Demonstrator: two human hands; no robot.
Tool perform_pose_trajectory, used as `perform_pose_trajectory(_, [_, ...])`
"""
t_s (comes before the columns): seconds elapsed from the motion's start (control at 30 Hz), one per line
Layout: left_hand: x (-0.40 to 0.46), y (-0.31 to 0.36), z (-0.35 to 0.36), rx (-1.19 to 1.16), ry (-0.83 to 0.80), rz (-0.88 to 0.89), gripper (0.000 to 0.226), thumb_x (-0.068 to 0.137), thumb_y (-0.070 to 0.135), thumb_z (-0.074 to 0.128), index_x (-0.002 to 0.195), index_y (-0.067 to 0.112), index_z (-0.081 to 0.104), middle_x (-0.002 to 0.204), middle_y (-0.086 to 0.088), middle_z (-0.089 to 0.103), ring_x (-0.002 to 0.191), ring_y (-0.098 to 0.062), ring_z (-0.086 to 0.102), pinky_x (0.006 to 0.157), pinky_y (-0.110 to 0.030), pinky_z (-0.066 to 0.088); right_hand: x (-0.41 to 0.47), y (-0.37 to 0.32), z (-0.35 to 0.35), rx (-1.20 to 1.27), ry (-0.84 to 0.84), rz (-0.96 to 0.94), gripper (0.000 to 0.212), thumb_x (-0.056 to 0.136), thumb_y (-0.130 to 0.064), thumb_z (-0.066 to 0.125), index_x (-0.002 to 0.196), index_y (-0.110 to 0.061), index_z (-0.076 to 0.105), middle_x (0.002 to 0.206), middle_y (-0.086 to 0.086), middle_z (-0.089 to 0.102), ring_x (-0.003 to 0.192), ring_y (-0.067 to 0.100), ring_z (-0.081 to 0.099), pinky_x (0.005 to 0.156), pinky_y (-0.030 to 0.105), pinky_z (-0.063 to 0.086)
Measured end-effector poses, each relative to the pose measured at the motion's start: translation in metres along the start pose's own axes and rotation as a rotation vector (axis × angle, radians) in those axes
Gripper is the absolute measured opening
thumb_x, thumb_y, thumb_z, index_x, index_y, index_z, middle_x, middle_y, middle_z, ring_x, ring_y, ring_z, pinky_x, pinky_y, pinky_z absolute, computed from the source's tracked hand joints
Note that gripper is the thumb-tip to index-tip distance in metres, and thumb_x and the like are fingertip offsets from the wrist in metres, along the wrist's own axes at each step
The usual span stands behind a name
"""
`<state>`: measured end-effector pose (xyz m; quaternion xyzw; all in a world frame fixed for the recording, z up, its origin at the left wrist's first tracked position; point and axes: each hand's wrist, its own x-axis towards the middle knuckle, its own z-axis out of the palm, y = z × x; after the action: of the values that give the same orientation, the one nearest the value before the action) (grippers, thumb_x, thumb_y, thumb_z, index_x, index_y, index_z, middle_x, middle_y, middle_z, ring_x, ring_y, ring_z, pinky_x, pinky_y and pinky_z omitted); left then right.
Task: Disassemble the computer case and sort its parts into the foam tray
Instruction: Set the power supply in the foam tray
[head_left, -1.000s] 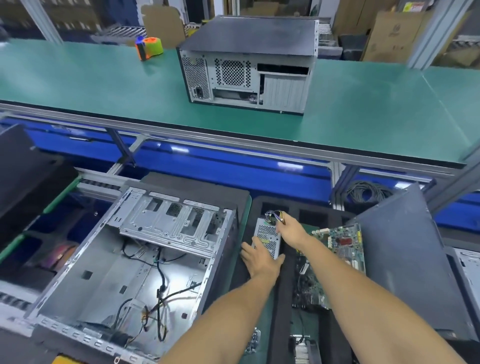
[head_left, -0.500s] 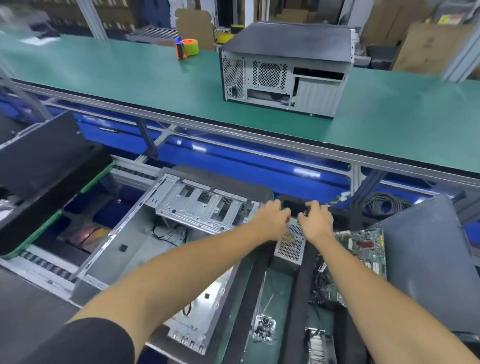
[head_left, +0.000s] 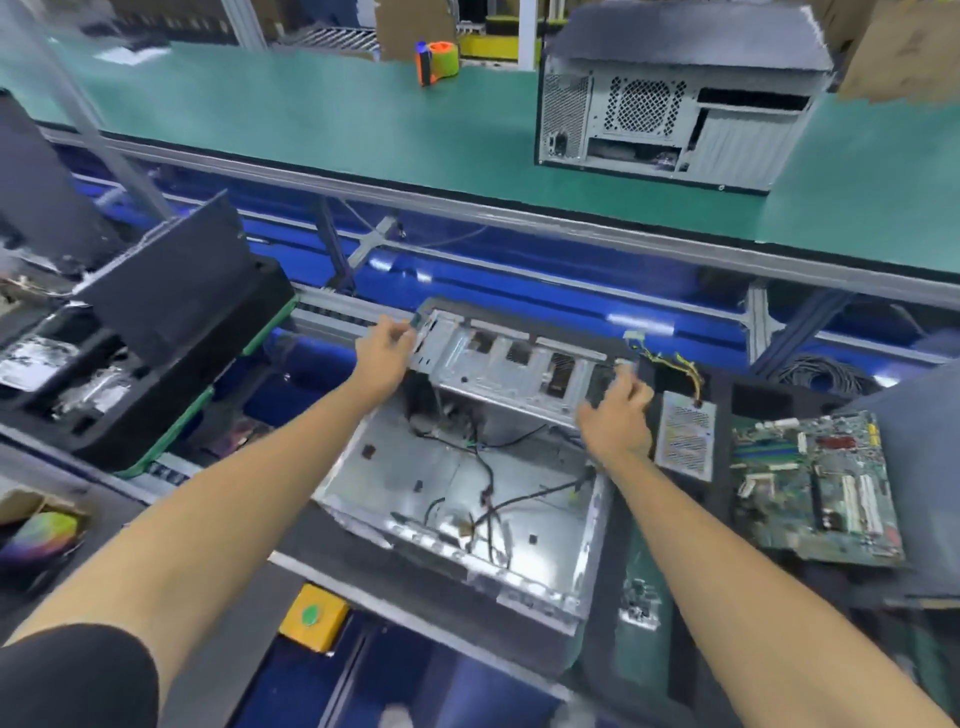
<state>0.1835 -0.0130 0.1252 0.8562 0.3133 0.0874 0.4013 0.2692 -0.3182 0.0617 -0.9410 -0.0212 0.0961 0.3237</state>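
Head view: open computer case (head_left: 467, 483) sits between both hands. Left hand (head_left: 382, 356) grips its drive-cage (head_left: 509, 364) far-left corner; right hand (head_left: 615, 415) grips the right end. Power supply (head_left: 685, 441) just right, in foam tray (head_left: 722, 395).

both bare forearms reach forward from the bottom corners and converge toward twelve o'clock. the left hand (head_left: 382, 358) sits at about eleven o'clock from the frame's centre, wrist straight, back of the hand up, fingers curled at its far end; motion blur hides what they close on. the right hand (head_left: 615, 415) sits at about two o'clock, back up, fingers bent and blurred at the tips. a black short sleeve (head_left: 78, 675) covers the left upper arm at seven o'clock.
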Motion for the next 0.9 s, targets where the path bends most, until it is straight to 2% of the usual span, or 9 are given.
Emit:
perform_pose_trajectory(0.1, [-0.008,-0.054,-0.020,-0.175,-0.070,-0.225,0.036,0.109,0.027,0.042,0.129,0.001,0.057,0.135,-0.021,0.058,0.127,-0.035,0.054,0.112,-0.048,0.040,-0.011,-0.003,0.006,-0.030,0.106,0.056,0.075,0.101,-0.038,0.053,0.159,-0.020,0.010,0.158,0.022,0.021,0.113,0.049,0.059,0.088,0.051,0.047])
perform_pose_trajectory(0.17, [-0.021,-0.087,-0.029,-0.241,-0.130,-0.254,0.029,0.109,0.020,0.042,0.116,0.005,0.065,0.127,-0.016,0.062,0.110,-0.023,0.066,0.100,-0.038,0.053,-0.016,-0.003,0.007,-0.014,0.139,0.127,0.076,0.101,-0.039,0.052,0.160,-0.020,0.008,0.155,0.025,0.030,0.114,0.049,0.058,0.091,0.054,0.047])
perform_pose_trajectory(0.2, [-0.027,-0.103,-0.031,-0.219,-0.172,-0.261,0.027,0.107,0.016,0.044,0.113,0.004,0.068,0.123,-0.016,0.063,0.105,-0.021,0.068,0.092,-0.032,0.055,-0.019,-0.003,0.008,-0.015,0.160,0.157,0.076,0.101,-0.039,0.051,0.160,-0.017,0.009,0.152,0.026,0.036,0.116,0.049,0.057,0.092,0.055,0.047])
perform_pose_trajectory(0.37, [-0.039,-0.159,-0.022,0.306,-0.343,-0.205,0.040,0.104,0.017,0.053,0.144,0.009,0.056,0.139,-0.025,0.053,0.129,-0.045,0.049,0.108,-0.039,0.036,-0.027,-0.007,0.013,-0.116,0.205,0.151,0.066,0.101,-0.039,0.047,0.154,-0.012,0.018,0.132,0.026,0.053,0.105,0.049,0.060,0.083,0.053,0.051])
perform_pose_trajectory(0.53, [-0.034,-0.176,-0.016,0.252,-0.306,-0.126,0.034,0.105,0.020,0.052,0.136,0.007,0.058,0.133,-0.023,0.046,0.121,-0.045,0.048,0.108,-0.042,0.039,-0.020,-0.006,0.015,-0.152,0.232,0.160,0.061,0.098,-0.039,0.048,0.147,-0.011,0.024,0.112,0.023,0.061,0.088,0.038,0.059,0.069,0.043,0.042])
perform_pose_trajectory(0.67, [-0.027,-0.176,-0.013,0.088,-0.296,-0.148,0.017,0.100,0.013,0.061,0.112,0.000,0.061,0.117,-0.018,0.056,0.101,-0.032,0.059,0.095,-0.042,0.050,-0.020,-0.005,0.016,-0.179,0.244,0.167,0.057,0.097,-0.038,0.049,0.143,-0.013,0.026,0.104,0.019,0.061,0.074,0.030,0.056,0.061,0.037,0.039])
perform_pose_trajectory(0.77, [-0.018,-0.172,-0.011,0.082,-0.316,-0.197,0.021,0.096,0.017,0.067,0.082,0.009,0.054,0.095,-0.014,0.056,0.083,-0.024,0.044,0.078,-0.036,0.046,-0.020,-0.005,0.016,-0.173,0.245,0.163,0.058,0.097,-0.039,0.050,0.143,-0.014,0.025,0.111,0.021,0.062,0.085,0.036,0.059,0.071,0.044,0.043])
perform_pose_trajectory(0.83, [-0.012,-0.172,-0.011,0.050,-0.409,-0.264,0.031,0.097,0.026,0.068,0.091,-0.004,0.064,0.098,-0.022,0.063,0.091,-0.035,0.059,0.083,-0.038,0.049,-0.022,-0.006,0.016,-0.181,0.246,0.164,0.059,0.097,-0.039,0.050,0.144,-0.015,0.025,0.113,0.020,0.062,0.087,0.035,0.059,0.073,0.045,0.041])
perform_pose_trajectory(0.9, [-0.007,-0.172,-0.012,0.033,-0.461,-0.346,0.049,0.097,0.031,0.069,0.118,-0.014,0.065,0.121,-0.028,0.067,0.116,-0.043,0.063,0.099,-0.045,0.050,-0.023,-0.007,0.015,-0.189,0.247,0.161,0.059,0.097,-0.038,0.049,0.145,-0.015,0.025,0.111,0.019,0.062,0.086,0.035,0.059,0.072,0.044,0.041])
